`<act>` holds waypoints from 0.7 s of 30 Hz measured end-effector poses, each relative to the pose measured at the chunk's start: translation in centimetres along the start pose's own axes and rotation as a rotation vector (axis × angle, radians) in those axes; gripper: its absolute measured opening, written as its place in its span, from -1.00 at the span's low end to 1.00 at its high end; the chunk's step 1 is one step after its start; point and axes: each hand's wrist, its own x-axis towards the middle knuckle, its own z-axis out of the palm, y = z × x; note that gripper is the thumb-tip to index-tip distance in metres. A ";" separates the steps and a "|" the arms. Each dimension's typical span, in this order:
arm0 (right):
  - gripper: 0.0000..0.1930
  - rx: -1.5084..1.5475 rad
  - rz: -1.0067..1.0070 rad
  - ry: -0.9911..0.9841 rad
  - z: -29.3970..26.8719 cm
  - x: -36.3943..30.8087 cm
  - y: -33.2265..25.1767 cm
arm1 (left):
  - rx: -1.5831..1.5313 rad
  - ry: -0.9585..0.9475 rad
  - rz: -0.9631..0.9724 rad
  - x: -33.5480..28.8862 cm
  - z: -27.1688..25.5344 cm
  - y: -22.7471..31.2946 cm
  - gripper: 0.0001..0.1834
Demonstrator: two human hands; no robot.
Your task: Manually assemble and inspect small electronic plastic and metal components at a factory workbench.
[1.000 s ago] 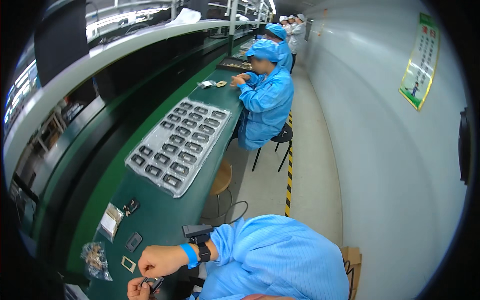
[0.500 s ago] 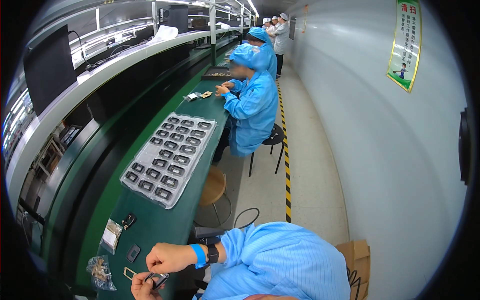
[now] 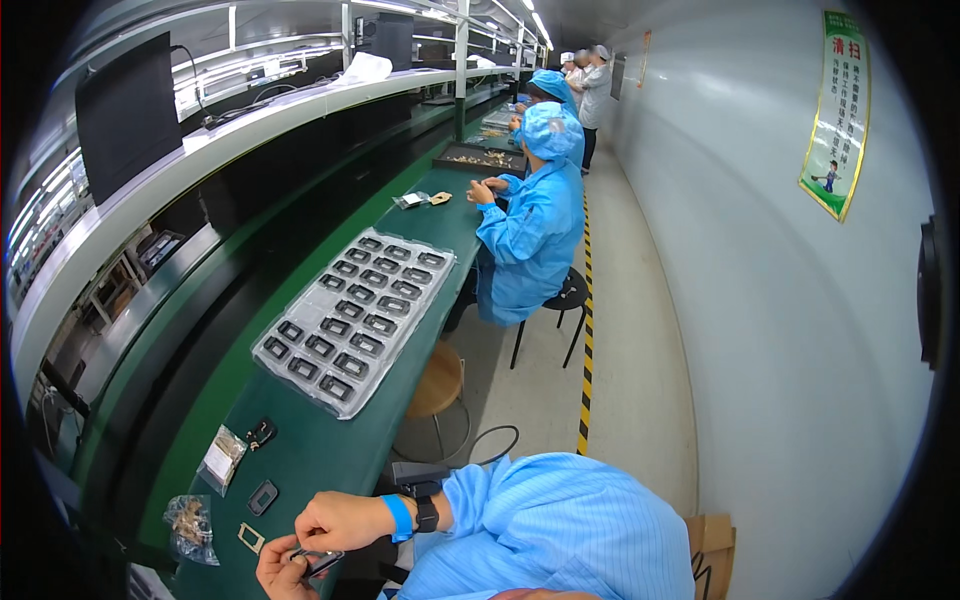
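Observation:
Low in the view, my left hand [image 3: 280, 574] is closed around a small black plastic casing [image 3: 324, 564], its thumb on top and the casing poking out to the right. My right hand [image 3: 338, 520], with a blue band and a dark strap at the wrist, bends over it. Its fingertips are pinched together at the casing's near end, and what they hold is hidden. Just beyond my hands on the green bench lie a thin beige frame [image 3: 250, 538] and a dark rectangular casing piece [image 3: 263, 497].
A clear bag of brownish parts [image 3: 192, 530], a labelled bag [image 3: 222, 459] and a small black part [image 3: 262, 433] lie leftward. Farther up stands a clear plastic tray [image 3: 318, 285] with rows of black frames. A blue-clad co-worker [image 3: 535, 245] sits beyond, near a stool [image 3: 436, 385].
The whole view has shifted slightly with my head. The black casing has turned and now shows more of its edge. Both hands stay together around it.

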 end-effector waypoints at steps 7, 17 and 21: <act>-0.80 -0.106 -0.013 -0.153 -0.1 1.6 1.0 | 0.068 -0.044 -0.058 0.4 2.3 2.2 -0.32; -0.80 -0.244 -0.031 -0.223 2.5 7.8 6.0 | -0.016 0.060 -0.199 5.7 -3.1 0.6 -0.27; -0.80 -0.281 0.030 -0.220 2.2 10.9 7.6 | -0.030 0.060 -0.228 8.3 -5.2 0.0 -0.39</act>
